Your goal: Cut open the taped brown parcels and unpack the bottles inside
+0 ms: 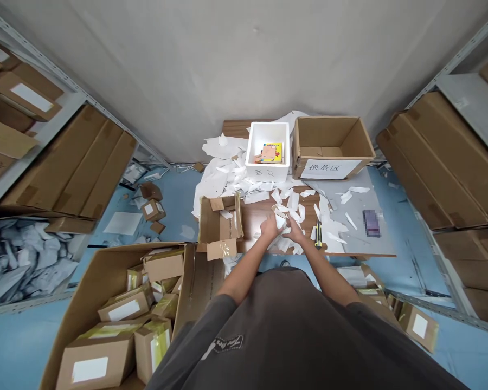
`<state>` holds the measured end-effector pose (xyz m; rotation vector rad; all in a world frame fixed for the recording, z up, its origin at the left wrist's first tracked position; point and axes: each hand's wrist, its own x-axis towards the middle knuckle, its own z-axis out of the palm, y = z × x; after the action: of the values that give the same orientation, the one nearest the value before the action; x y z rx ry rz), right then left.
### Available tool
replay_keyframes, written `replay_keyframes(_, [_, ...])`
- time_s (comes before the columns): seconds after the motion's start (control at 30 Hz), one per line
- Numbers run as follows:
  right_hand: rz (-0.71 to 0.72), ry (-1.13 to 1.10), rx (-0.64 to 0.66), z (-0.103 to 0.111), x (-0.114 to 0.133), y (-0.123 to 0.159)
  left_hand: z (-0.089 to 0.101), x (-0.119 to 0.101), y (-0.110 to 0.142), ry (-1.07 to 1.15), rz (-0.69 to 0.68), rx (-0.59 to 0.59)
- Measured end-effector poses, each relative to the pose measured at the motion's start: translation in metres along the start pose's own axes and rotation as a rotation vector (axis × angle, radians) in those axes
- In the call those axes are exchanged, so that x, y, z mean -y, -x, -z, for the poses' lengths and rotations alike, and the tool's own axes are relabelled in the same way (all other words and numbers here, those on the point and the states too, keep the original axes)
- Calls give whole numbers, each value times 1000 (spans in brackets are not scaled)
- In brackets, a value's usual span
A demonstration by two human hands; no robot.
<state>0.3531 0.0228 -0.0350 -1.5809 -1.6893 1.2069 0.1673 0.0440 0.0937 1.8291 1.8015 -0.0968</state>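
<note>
Over the front of the wooden table, my left hand [270, 226] is closed on the side of a small white piece [280, 221], which looks like paper or a little packet; its exact kind is too small to tell. My right hand [295, 232] grips the same piece from the other side, its fingers bent toward the left hand. Torn white paper strips [293, 200] lie around both hands. A yellow and black utility knife [318, 234] rests to the right of my right hand. Left of my left hand stands an opened cardboard box [220, 219] with its flaps out.
At the table's back are a white foam box [267, 172] holding small colourful packages and a cardboard box [332, 168] with a paper label. A large carton [85, 265] full of taped parcels stands at lower left. Shelves with cartons [443, 157] flank both sides.
</note>
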Motion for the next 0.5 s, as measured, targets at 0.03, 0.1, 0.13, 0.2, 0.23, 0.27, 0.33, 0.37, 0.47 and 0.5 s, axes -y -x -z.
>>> replay_keyframes(0.03, [4, -17, 13, 8, 0, 2, 0, 3, -7, -4, -49, 22])
replay_keyframes(0.1, [-7, -59, 60, 20, -1, 5, 1, 13, -20, 6, -204, 78])
replay_keyframes(0.13, [-19, -80, 91, 24, -2, 6, 2, 20, -27, 14, -258, 106])
replay_keyframes(0.2, [-41, -112, 151, 27, -1, 5, 5, 34, -39, 43, -416, 178])
replay_keyframes(0.23, [-43, -123, 171, 25, 0, 3, 5, 41, -44, 72, -499, 200])
replay_keyframes(0.27, [-36, -135, 182, 22, 2, 0, 5, 47, -47, 106, -564, 211])
replay_keyframes(0.33, [5, -170, 194, 12, 7, -10, 2, 56, -47, 173, -610, 187])
replay_keyframes(0.37, [32, -196, 197, 6, 10, -15, -1, 59, -44, 193, -597, 154])
replay_keyframes(0.47, [85, -265, 198, -12, 18, -28, -12, 63, -28, 165, -536, 46])
replay_keyframes(0.5, [89, -276, 195, -16, 19, -30, -15, 63, -23, 134, -523, 13])
